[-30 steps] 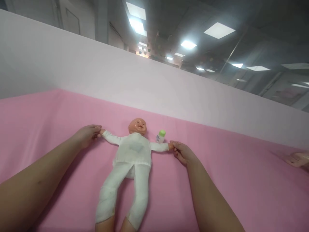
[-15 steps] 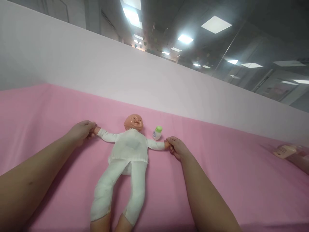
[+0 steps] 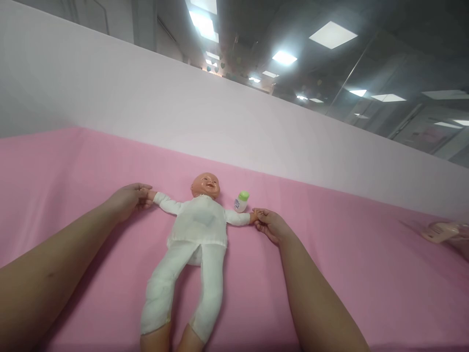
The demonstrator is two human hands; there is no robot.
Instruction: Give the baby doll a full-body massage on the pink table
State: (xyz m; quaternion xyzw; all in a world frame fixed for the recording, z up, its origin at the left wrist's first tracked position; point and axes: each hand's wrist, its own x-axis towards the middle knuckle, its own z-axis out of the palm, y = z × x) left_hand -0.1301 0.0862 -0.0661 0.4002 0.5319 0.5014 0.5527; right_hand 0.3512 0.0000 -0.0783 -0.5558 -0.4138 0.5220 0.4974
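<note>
The left hand (image 3: 128, 200) and the right hand (image 3: 269, 225) each close their fingers around one outstretched hand of the plastic baby doll in white cloth clothes (image 3: 194, 239), lying face-up on the pink sheet (image 3: 348, 274), just beside a small white green-capped bottle (image 3: 241, 201).

Both hands (image 3: 128, 200) gripping doll (image 3: 198, 230) arms, spread on pink sheet (image 3: 366, 274).

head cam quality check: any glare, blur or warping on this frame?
Head view: ceiling light panels blow out to white; the partition's straight top edge runs tilted, and the forearms balloon at the lower corners, wide-angle stretch. The doll is fairly sharp, lit softly with only faint shadows on the pink sheet. The left hand and right hand are slightly soft; the bottle's label is unreadable.
</note>
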